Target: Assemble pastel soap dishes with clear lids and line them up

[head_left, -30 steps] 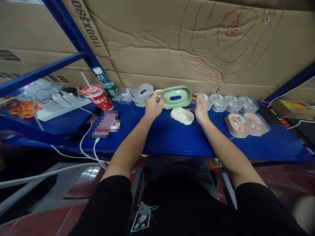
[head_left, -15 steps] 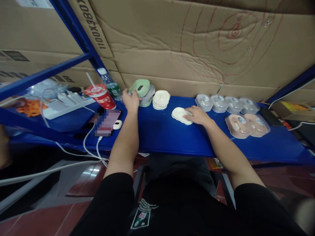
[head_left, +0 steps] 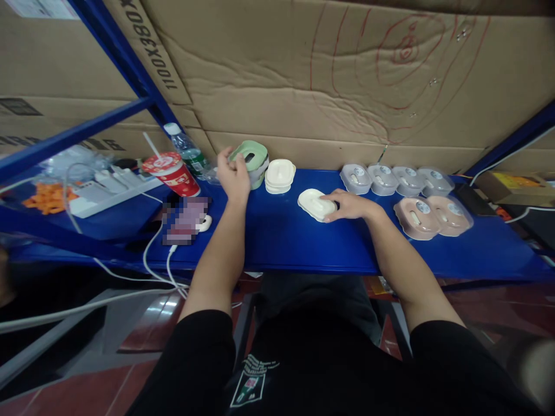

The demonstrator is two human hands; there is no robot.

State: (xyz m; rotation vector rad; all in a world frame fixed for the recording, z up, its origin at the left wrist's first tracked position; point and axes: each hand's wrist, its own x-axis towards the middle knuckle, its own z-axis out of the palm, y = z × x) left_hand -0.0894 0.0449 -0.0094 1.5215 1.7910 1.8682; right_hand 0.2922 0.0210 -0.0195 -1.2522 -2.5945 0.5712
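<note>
My right hand (head_left: 347, 205) grips the right end of a shallow cream plastic dish (head_left: 313, 203) on the blue table, thumb at the near edge and fingers at the far side. My left hand (head_left: 233, 169) is at the left side of a green plastic piece (head_left: 254, 153) with a dark oval opening, its fingers loosely curled and apart. That piece rests on top of a stack with a grey piece (head_left: 261, 172) below it. Just right of the stack stands a small pile of cream dishes (head_left: 280, 175).
Grey boxes with clear lids (head_left: 382, 179) line the right back, with pink ones (head_left: 418, 219) before them. On the left are a red paper cup (head_left: 177, 179), a water bottle (head_left: 191, 151), a phone (head_left: 185, 221), cables and a power strip (head_left: 115, 193). Cardboard (head_left: 260, 75) walls the back.
The green piece was tilted up in my left hand; now it lies flatter on the stack and the fingers have loosened. My right hand has shifted from atop the cream dish to its edge.
</note>
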